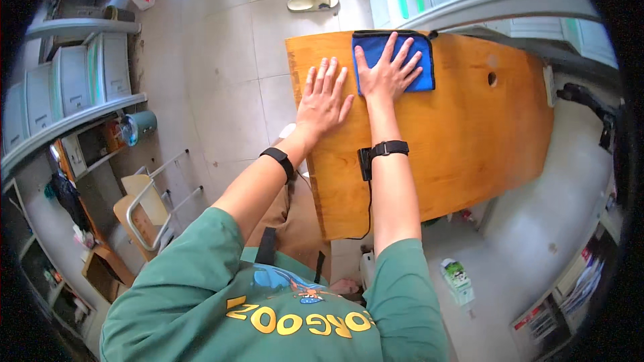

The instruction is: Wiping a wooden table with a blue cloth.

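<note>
My left hand (325, 99) lies flat on the left part of a wooden tabletop (463, 141), its fingers close together and stretched out. Further right, my right hand (387, 77) is spread on a folded blue cloth with black edging (421, 82), pressing it to the wood near the far edge. The cloth is partly covered by that hand. Both wrists wear black bands, and a small black device (365, 163) with a cable sits beside my right wrist.
A round hole (492, 79) pierces the tabletop at the right. Pale slippers (313, 3) lie on the tiled floor beyond. To the left are a tipped chair (144, 208) and shelves with grey boxes (71, 77). A green-and-white package (457, 280) lies at lower right.
</note>
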Demonstrator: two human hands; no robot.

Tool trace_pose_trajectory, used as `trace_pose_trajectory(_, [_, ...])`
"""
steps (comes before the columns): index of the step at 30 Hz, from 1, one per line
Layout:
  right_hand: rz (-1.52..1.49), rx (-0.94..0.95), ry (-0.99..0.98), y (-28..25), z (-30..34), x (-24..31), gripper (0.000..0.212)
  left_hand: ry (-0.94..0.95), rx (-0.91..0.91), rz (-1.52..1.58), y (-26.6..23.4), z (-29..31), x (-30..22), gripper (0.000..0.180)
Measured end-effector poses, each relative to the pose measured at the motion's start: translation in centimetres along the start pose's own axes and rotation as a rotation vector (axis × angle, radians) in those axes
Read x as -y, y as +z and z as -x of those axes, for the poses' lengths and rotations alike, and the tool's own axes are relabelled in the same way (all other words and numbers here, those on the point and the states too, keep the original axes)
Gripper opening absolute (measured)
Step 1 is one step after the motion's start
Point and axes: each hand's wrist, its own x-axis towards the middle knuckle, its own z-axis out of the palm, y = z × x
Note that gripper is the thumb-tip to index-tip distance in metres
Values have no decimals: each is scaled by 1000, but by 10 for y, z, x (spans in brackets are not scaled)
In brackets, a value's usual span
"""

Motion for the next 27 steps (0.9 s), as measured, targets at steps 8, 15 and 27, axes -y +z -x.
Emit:
trace_pose_trajectory(8, [-31, 237, -45, -21, 43, -37, 108, -27, -82, 73, 2, 16, -1, 63])
trace_pose_trajectory(15, [-29, 301, -218, -72, 133, -136, 109, -143, -212, 8, 7, 81, -55, 56])
trace_pose_trajectory(27, [-7, 320, -487, -133, 232, -274, 106, -545, -229, -149, 24, 161, -107, 68])
